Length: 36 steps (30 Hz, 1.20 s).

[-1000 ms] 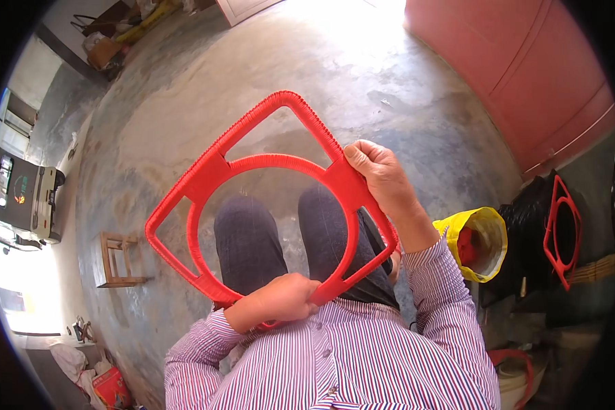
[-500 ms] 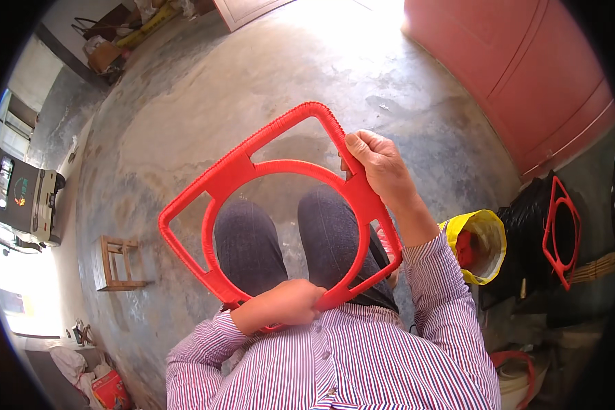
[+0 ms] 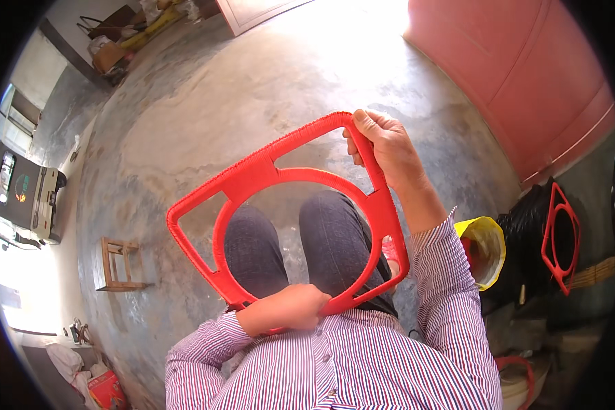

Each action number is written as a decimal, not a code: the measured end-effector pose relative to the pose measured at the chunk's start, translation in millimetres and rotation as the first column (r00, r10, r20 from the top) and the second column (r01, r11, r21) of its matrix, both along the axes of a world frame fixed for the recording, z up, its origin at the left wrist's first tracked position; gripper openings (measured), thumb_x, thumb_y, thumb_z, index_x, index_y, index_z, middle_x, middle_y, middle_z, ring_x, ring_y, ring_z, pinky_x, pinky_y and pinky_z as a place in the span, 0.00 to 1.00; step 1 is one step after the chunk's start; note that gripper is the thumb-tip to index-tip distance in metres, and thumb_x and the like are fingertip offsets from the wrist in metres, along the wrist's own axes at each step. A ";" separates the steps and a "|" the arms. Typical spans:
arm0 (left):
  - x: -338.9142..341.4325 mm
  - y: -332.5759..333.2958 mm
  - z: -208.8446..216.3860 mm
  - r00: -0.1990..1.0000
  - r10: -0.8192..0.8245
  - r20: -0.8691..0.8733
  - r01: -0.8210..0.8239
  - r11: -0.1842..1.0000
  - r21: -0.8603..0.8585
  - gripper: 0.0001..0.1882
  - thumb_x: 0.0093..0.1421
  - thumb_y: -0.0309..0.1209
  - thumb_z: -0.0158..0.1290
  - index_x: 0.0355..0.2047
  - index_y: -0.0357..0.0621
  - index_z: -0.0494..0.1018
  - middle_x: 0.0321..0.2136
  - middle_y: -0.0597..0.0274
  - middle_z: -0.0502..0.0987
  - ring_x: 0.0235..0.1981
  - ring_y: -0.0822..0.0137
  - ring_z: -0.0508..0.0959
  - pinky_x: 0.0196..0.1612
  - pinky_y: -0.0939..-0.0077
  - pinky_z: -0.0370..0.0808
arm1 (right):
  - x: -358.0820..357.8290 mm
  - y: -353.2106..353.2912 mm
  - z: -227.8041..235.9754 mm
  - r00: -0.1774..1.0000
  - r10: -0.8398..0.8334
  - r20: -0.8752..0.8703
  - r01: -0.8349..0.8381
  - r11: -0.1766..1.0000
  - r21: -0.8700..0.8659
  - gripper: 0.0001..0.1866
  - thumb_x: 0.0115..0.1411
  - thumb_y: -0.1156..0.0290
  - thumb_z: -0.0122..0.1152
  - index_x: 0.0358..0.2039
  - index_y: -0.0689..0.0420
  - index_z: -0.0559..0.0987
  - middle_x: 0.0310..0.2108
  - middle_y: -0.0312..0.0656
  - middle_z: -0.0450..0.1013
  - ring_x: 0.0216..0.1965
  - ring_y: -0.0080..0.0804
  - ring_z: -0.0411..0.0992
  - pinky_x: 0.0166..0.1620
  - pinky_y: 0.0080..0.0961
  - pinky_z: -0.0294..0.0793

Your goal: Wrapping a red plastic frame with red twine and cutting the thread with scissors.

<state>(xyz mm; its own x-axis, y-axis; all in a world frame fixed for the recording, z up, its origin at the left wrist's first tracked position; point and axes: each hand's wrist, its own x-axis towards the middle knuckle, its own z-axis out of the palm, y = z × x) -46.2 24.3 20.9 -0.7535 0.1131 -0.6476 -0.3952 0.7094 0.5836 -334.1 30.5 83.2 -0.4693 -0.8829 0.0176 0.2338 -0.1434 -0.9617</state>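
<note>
In front of my body I hold a red square frame (image 3: 242,183) with a round ring joined inside it. Red strip is wound closely round its bars. My right hand (image 3: 393,147) pinches the frame at its far right corner, thumb on top and fingers curled beneath the bar. Across the near side, close to my belly, lies my left hand (image 3: 290,307), closed on the frame's edge; its fingertips are hidden. Through the ring my knees in dark trousers (image 3: 328,232) show.
A yellow bucket-shaped container (image 3: 482,253) with something red inside stands at my right. Beyond it another red frame (image 3: 562,239) leans against black plastic (image 3: 523,229). A small wooden stool (image 3: 119,264) is at the left, a red door (image 3: 512,75) at the far right, a parked vehicle (image 3: 24,195) outside.
My right hand has slid up the frame's right side to its far corner. The frame has shifted slightly to the right; my left hand keeps its place on the near edge.
</note>
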 end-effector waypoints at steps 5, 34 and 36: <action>-1.2 -1.5 -2.1 0.999 -0.044 -0.027 0.044 0.999 0.010 0.20 0.52 0.27 0.58 0.47 0.40 0.78 0.33 0.43 0.82 0.39 0.43 0.82 0.44 0.52 0.76 | -3.9 2.9 -5.9 0.993 -0.085 0.077 0.079 0.994 0.081 0.21 0.72 0.55 0.54 0.34 0.63 0.80 0.23 0.38 0.75 0.21 0.22 0.71 0.26 0.22 0.73; -55.3 -122.4 95.9 0.376 0.182 -0.908 -0.804 0.551 -0.223 0.16 0.56 0.34 0.63 0.42 0.39 0.77 0.40 0.49 0.81 0.44 0.50 0.79 0.50 0.57 0.73 | 20.9 35.1 -31.2 0.994 0.107 -0.007 -0.105 0.986 0.128 0.12 0.73 0.61 0.56 0.41 0.58 0.76 0.28 0.39 0.79 0.24 0.21 0.75 0.28 0.19 0.75; -62.5 -121.1 99.2 0.502 0.247 -0.829 -0.774 0.556 -0.303 0.17 0.56 0.37 0.62 0.42 0.39 0.77 0.37 0.49 0.81 0.40 0.50 0.80 0.47 0.57 0.74 | 23.3 37.5 -26.3 0.994 0.098 -0.037 -0.092 0.986 0.136 0.12 0.72 0.62 0.56 0.41 0.58 0.76 0.27 0.38 0.78 0.24 0.20 0.74 0.28 0.19 0.75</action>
